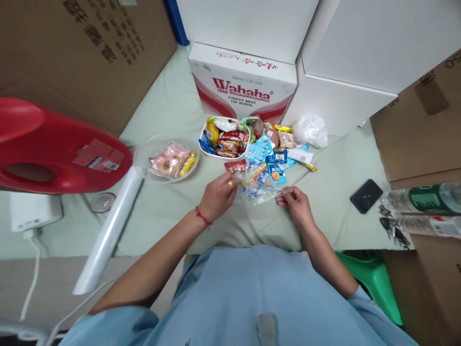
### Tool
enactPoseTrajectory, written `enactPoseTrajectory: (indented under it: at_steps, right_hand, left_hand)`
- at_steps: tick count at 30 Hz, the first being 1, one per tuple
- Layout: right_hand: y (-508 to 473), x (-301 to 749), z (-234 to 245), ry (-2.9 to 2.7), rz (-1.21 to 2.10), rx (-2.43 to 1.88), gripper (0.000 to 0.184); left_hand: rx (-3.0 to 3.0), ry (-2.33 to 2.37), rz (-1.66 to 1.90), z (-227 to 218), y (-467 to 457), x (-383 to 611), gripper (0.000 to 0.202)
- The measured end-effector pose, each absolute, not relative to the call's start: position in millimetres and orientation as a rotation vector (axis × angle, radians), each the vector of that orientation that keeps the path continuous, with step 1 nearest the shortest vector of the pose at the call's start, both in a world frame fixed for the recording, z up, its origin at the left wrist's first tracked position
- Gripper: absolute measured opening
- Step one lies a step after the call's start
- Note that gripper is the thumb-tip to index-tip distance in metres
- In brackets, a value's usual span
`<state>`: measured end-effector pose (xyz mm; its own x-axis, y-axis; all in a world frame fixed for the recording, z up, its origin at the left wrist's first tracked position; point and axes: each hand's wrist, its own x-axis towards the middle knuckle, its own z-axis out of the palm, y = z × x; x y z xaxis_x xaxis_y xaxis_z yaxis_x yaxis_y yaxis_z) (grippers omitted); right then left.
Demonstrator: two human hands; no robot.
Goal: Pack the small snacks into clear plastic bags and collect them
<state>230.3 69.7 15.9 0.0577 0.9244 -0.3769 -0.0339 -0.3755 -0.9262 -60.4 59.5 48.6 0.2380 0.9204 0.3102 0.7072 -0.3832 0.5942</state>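
While both hands work near the front edge of the cloth-covered table (334, 211), a clear plastic bag (264, 197) is spread between them. The left hand (220, 193) pinches the bag's left side between thumb and fingers; the right hand (296, 205) has thumb and forefinger closed on its right side, the other fingers curled. The bag lies roughly midway along the front edge, set a little back from it, against the near side of a loose heap of wrapped snacks (276, 156). A few blue packets show through the plastic; whether they are inside or under it I cannot tell.

Just left of the heap stands a white tub (224, 157) filled with more wrapped snacks. Farther toward the table's left end is a round clear container (142, 161) with a few packets in it. A crumpled plastic bag (310, 129) sits behind the heap's right side, and a water carton (245, 91) stands at the back. Near the front right corner lie a phone (366, 196) and, closer to the corner, a bunch of keys (395, 230).
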Motion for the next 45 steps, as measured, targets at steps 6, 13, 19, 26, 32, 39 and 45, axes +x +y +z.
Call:
enactPoseTrajectory:
  at_steps: [6,13,19,26,32,39,45]
  right_hand:
    - [76,229,17,-0.874,1.430,-1.464,0.036]
    - [71,219,14,-0.978,1.383,-1.493,0.032]
    - [72,218,15,-1.024,1.372,-1.499,0.032]
    - [80,224,15,-0.827,1.485,-1.419,0.036]
    - [89,218,15,-0.770,1.563,-1.386,0.038]
    - [86,209,10,-0.836,1.534,-1.394,0.038]
    - [88,211,8,-0.818,1.528,-1.409,0.037]
  left_hand:
    - [2.329,1.081,0.713,59,-11,-74,0.023]
    - [1.518,1.798,1.233,60,48,-54,0.022]
    - [1.626,1.917,0.900,60,112,-23,0.027]
    - [2.228,1.437,1.055,66,13,-32,0.023]
    - [2.275,1.176,0.889,57,-44,-48,0.032]
    - [1.463,2.046,1.065,73,53,-47,0.038]
    - [1.696,2.046,0.505,71,95,-29,0.023]
